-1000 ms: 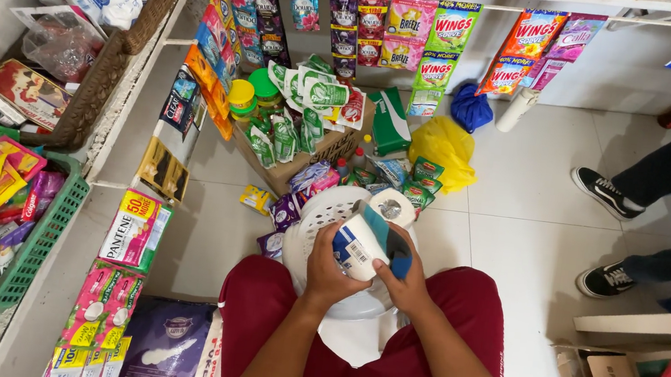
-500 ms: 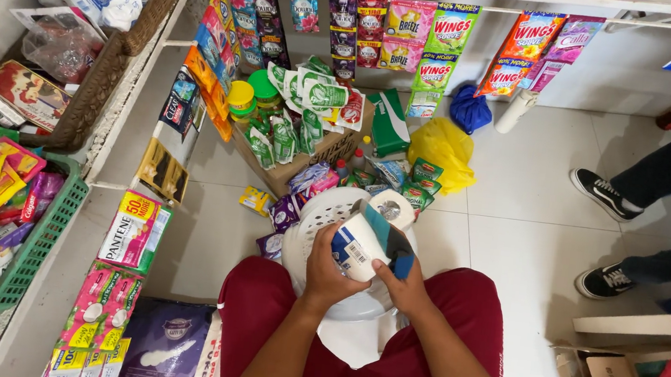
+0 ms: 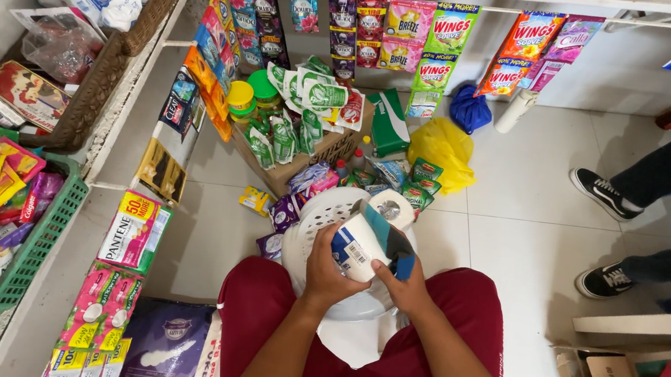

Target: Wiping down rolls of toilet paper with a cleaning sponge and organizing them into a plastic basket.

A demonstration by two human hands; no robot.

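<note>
Both hands hold a white pack of toilet paper rolls (image 3: 371,233) with blue print over my lap. My left hand (image 3: 330,270) grips its left side and underside. My right hand (image 3: 402,284) grips its lower right end. The pack is tilted, with a roll's open core showing at its far end. Beneath it sits a white perforated plastic basket (image 3: 312,220) resting between my knees, in dark red trousers.
A cardboard box (image 3: 305,156) of green sachets stands ahead on the tiled floor, with a yellow bag (image 3: 443,146) and blue bag (image 3: 469,109) beside it. Sachet strips hang on a white rail (image 3: 491,7). Left shelves hold a green basket (image 3: 38,251) and packets. Another person's legs and black shoes (image 3: 602,192) are at right.
The pack has been turned slightly in my hands and sits a little lower and closer to me. Everything else is the same.
</note>
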